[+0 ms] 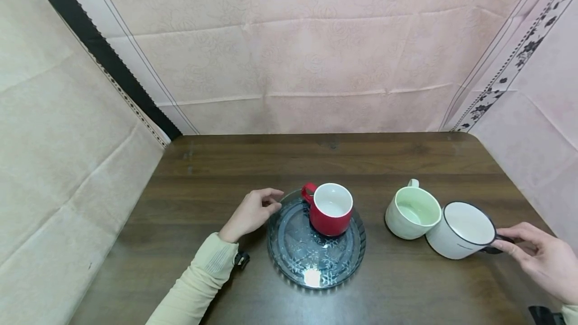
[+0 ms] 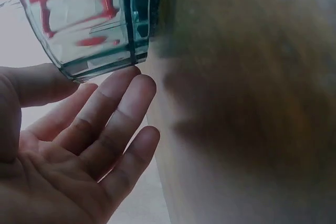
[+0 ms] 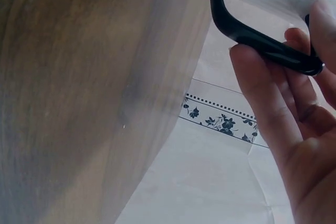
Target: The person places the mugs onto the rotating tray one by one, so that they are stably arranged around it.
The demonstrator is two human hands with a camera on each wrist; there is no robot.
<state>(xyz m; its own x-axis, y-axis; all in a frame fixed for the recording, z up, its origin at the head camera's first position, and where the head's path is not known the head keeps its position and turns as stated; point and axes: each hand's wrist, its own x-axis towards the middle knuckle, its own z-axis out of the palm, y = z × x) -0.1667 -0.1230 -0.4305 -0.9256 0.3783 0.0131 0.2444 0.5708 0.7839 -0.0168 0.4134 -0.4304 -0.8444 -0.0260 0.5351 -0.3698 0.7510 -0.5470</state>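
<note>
A red mug (image 1: 331, 219) with a white inside stands upright on a round, clear blue-green glass plate (image 1: 316, 270), towards its far side. My left hand (image 1: 257, 212) is at the plate's left rim, fingers loosely extended; in the left wrist view the thumb and fingertips (image 2: 142, 85) lie right at the glass edge. At the right, my right hand (image 1: 542, 252) pinches the black handle (image 3: 262, 45) of a white mug (image 1: 456, 245) with a dark rim. A pale green mug (image 1: 408, 222) stands close against the white mug's left side, its handle pointing away from me.
The brown wooden table (image 1: 235, 164) carries all of this. Light patterned cloth (image 1: 316, 64) hangs behind the table's far edge, with more cloth (image 1: 58, 164) along the left and right sides.
</note>
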